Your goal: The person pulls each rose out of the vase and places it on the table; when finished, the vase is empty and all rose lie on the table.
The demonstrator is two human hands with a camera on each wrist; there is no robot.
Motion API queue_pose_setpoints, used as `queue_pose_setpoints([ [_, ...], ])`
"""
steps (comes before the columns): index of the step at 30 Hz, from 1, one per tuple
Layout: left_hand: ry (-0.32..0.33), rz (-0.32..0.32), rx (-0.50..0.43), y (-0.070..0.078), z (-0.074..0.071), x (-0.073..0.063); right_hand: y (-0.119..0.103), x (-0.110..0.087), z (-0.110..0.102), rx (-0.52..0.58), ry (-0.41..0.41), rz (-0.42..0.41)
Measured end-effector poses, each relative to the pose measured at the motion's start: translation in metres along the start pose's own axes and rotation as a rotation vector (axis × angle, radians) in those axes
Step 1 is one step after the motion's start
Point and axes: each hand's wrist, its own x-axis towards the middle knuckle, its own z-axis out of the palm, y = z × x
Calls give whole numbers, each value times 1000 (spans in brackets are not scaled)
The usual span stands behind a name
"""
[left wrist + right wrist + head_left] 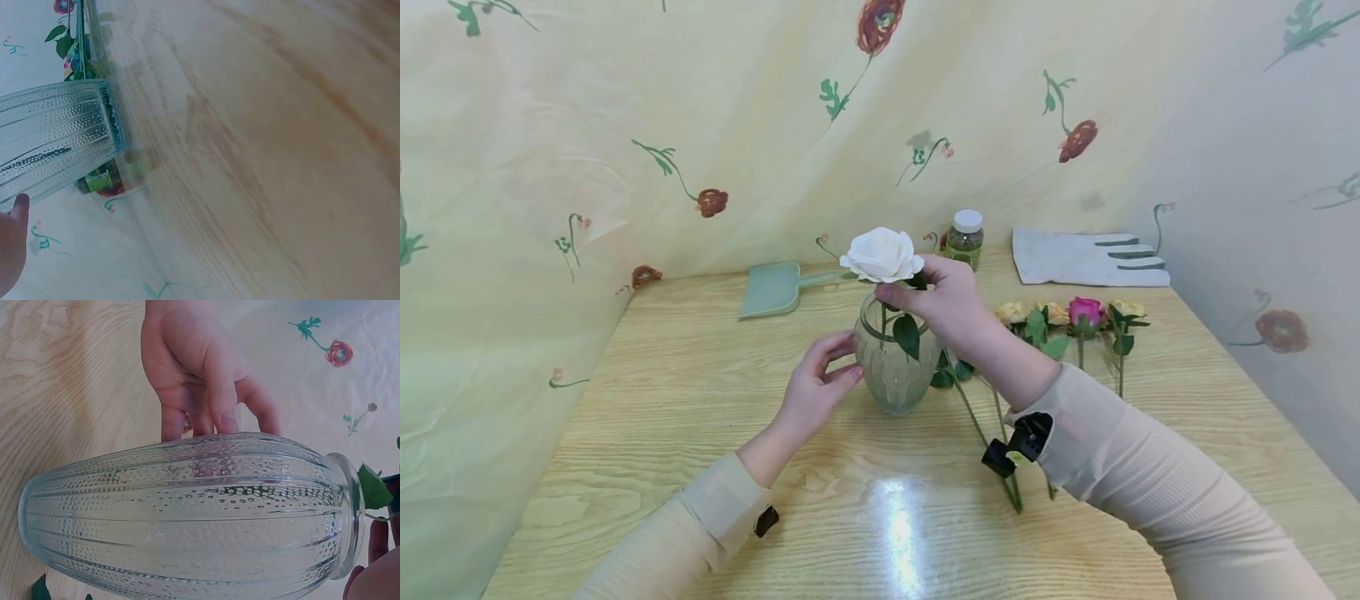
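Note:
A ribbed glass vase (895, 375) stands upright on the table, filling much of the right wrist view. My left hand (820, 379) touches its left side with the thumb and fairly straight fingers (172, 422). Over the vase mouth, my right hand (951, 300) pinches a white rose (882, 254) just under the bloom. Its stem passes down at the rim, and a green leaf (906, 335) overlaps the glass near the neck. How deep the stem reaches is unclear. Some right-hand fingers are hidden behind the bloom and leaves.
Right of the vase lie several cut flowers, including a magenta rose (1085, 312) and a pale yellow one (1127, 309). Behind are a white-lidded jar (966, 237), a grey-white glove (1086, 258) and a pale green dustpan (771, 289). Floral cloth (760, 125) hangs behind.

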Motion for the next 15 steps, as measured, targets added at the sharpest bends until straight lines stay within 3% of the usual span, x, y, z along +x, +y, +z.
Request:
queue_pose_setpoints([
  [7, 3, -4, 4, 0, 0, 0, 0, 0, -4, 269, 67, -37],
  [15, -1, -6, 11, -1, -1, 0, -2, 2, -7, 419, 148, -36],
])
